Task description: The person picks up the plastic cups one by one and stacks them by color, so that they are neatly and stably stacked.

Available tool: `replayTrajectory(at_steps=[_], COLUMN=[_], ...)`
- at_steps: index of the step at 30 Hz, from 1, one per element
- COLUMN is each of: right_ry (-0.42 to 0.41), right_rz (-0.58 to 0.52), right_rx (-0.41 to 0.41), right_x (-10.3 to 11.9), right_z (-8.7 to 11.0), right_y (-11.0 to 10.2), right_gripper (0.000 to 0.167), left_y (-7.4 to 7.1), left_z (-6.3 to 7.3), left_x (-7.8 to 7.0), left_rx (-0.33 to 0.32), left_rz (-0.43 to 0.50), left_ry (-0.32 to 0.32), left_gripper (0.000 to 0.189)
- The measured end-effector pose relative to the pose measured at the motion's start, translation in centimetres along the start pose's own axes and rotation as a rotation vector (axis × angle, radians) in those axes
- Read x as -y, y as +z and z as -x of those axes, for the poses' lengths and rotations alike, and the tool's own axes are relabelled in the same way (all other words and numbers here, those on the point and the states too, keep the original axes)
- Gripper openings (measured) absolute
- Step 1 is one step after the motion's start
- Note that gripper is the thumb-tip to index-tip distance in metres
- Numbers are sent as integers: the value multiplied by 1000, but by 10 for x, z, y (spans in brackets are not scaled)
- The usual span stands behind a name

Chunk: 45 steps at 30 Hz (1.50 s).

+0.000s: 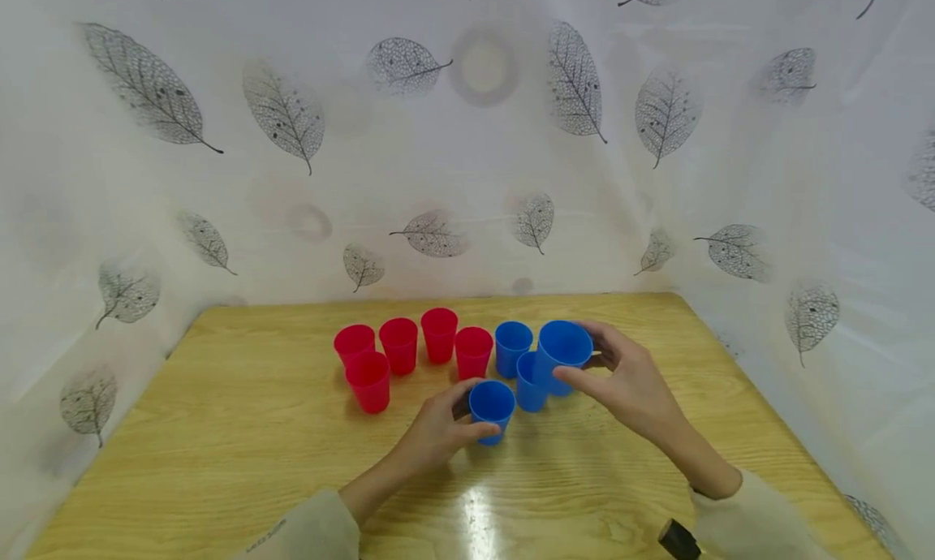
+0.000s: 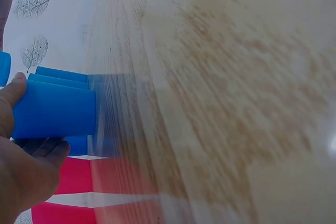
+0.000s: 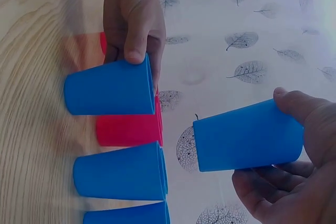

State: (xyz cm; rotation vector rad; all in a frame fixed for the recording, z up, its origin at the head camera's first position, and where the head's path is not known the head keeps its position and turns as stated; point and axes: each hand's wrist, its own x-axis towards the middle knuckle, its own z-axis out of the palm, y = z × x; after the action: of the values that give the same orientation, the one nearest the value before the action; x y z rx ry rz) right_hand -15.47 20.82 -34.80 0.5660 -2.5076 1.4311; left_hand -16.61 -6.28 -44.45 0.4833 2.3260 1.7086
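Note:
In the head view my left hand (image 1: 437,426) grips a blue cup (image 1: 492,406) at the front of the group, its mouth up, fingers and thumb around its sides. My right hand (image 1: 628,381) holds another blue cup (image 1: 564,353) by its sides. The right wrist view shows this cup (image 3: 249,137) raised off the table, upright. Blue cups stand between the hands: one at the back (image 1: 514,347) and one nearer (image 1: 529,385), partly covered by the raised cup. A further blue cup (image 3: 126,217) shows at the bottom of the right wrist view.
Several red cups stand upright left of the blue ones, among them a front one (image 1: 368,381) and one (image 1: 474,351) beside the blue group. The wooden table (image 1: 241,446) meets a leaf-patterned sheet (image 1: 467,154) behind and at both sides. A black object (image 1: 679,539) is by the right sleeve.

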Motion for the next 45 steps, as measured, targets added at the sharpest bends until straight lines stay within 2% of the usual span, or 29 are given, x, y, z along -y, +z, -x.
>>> replayTrajectory(at_steps=[7, 19, 31, 37, 45], right_ry=[-16, -3, 68, 42, 29], right_rz=[-43, -77, -29, -14, 65], right_rx=[39, 90, 124, 119, 90], right_x=[5, 2, -2, -7, -10], right_z=[-9, -10, -5, -2, 2], right_y=[18, 49, 64, 70, 78], right_gripper=[59, 60, 63, 62, 64], left_y=[-2, -1, 0, 1, 2], left_z=[0, 0, 0, 0, 1], left_x=[0, -1, 1, 1, 0], left_rx=[18, 19, 17, 18, 10], left_rz=[18, 43, 33, 50, 58], left_ry=[10, 29, 30, 53, 43], left_gripper=[69, 65, 68, 68, 68])
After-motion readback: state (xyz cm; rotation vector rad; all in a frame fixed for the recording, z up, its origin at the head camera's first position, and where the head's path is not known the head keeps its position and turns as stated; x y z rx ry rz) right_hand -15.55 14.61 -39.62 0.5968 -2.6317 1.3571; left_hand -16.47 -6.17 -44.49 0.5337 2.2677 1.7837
